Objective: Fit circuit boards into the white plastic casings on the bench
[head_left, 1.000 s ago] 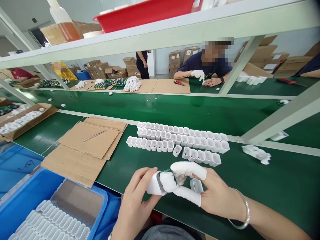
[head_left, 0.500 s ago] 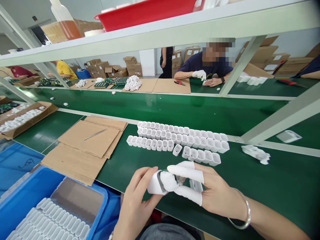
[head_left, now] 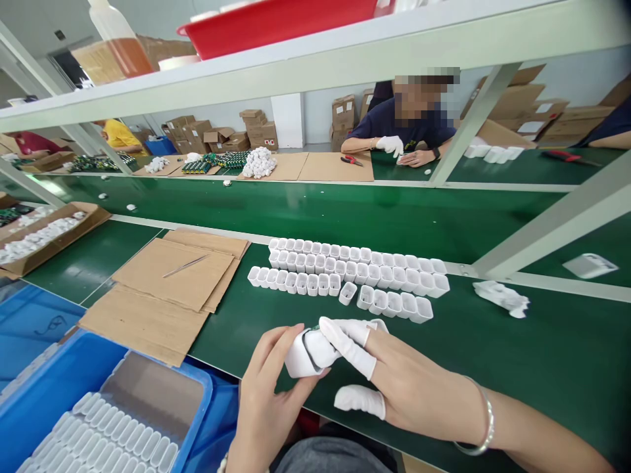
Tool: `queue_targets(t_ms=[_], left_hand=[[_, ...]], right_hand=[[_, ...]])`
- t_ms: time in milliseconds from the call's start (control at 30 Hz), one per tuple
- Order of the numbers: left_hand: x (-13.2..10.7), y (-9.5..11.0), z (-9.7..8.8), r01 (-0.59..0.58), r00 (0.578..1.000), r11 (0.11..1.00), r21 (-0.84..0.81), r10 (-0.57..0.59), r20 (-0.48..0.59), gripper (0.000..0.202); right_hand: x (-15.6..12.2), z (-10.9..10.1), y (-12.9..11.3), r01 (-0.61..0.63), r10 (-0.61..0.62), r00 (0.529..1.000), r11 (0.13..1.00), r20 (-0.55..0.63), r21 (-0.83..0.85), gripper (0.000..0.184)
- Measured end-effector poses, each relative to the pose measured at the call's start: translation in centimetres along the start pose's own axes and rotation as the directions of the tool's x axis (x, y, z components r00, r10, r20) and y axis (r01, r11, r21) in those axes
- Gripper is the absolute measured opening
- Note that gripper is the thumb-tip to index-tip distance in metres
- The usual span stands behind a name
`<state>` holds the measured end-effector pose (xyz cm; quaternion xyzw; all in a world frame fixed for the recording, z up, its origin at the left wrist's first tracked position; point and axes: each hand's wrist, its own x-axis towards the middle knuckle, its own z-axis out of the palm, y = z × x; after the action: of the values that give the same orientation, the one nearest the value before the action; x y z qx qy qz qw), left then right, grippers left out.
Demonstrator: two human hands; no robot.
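One white case (head_left: 296,359) pinched in left hand (head_left: 266,393), right hand (head_left: 411,389) (thumb spread) at open end

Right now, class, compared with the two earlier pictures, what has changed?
The right hand has opened its thumb off the white insert, which now appears deeper in the white housing. On the belt, a white case moved right. The left hand still holds the housing; the white cups stayed put.
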<state>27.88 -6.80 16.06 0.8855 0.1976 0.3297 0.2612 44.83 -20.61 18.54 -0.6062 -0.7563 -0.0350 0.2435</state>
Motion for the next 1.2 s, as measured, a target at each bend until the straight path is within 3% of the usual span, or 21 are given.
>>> queue_targets(t_ms=[267, 400, 567, 700, 800, 867, 933, 1000, 1100, 1200], left_hand=[[-0.4, 0.1, 0.8, 0.086, 0.995, 0.994, -0.068, -0.089, -0.034, 0.040], [-0.6, 0.0, 1.1, 0.096, 0.992, 0.982, -0.165, -0.108, -0.068, 0.037], [-0.6, 0.2, 2.8, 0.176, 0.973, 0.924, -0.338, -0.217, -0.085, 0.044], [-0.5, 0.0, 4.8, 0.227, 0.967, 0.871, -0.436, -0.255, -0.007, 0.052], [0.0, -1.7, 5.1, 0.244, 0.969, 0.890, -0.384, -0.214, 0.120, 0.056], [0.5, -4.1, 4.4, 0.291, 0.954, 0.916, -0.275, -0.257, 0.153, 0.060], [1.1, -7.2, 3.6, 0.365, 0.931, 0.916, -0.166, -0.353, 0.094, 0.065], [1.5, -10.5, 2.9, 0.403, 0.914, 0.904, -0.140, -0.405, 0.016, 0.069], [2.0, -14.6, 2.6, 0.469, 0.877, 0.866, -0.171, -0.480, -0.029, 0.071], [3.3, -17.3, 3.2, 0.498, 0.845, 0.822, -0.276, -0.532, -0.060, 0.073]], right_hand=[[0.9, 2.3, -0.3, 0.020, -0.020, 1.000, 1.000, 0.022, 0.000, 0.083], [1.2, 2.2, -0.5, 0.021, -0.023, 0.999, 0.996, 0.031, 0.081, 0.081], [1.3, 2.2, 0.0, -0.066, 0.091, 0.986, 0.983, -0.140, 0.172, 0.069], [1.5, 2.6, 0.4, -0.172, 0.187, 0.974, 0.977, -0.130, 0.123, 0.052], [2.0, 1.2, 1.9, -0.270, 0.282, 0.956, 0.954, -0.085, 0.134, 0.038], [2.5, -0.5, 4.3, -0.400, 0.408, 0.910, 0.910, -0.072, 0.109, 0.030], [3.0, -2.4, 8.1, -0.567, 0.565, 0.821, 0.824, -0.081, -0.003, 0.027], [3.4, -4.0, 12.6, -0.738, 0.736, 0.670, 0.645, -0.097, -0.197, 0.025], [3.0, -5.1, 18.7, -0.829, 0.835, 0.538, 0.499, -0.114, -0.252, 0.027], [1.6, -4.9, 21.9, -0.878, 0.896, 0.434, 0.398, -0.091, -0.266, 0.031]])
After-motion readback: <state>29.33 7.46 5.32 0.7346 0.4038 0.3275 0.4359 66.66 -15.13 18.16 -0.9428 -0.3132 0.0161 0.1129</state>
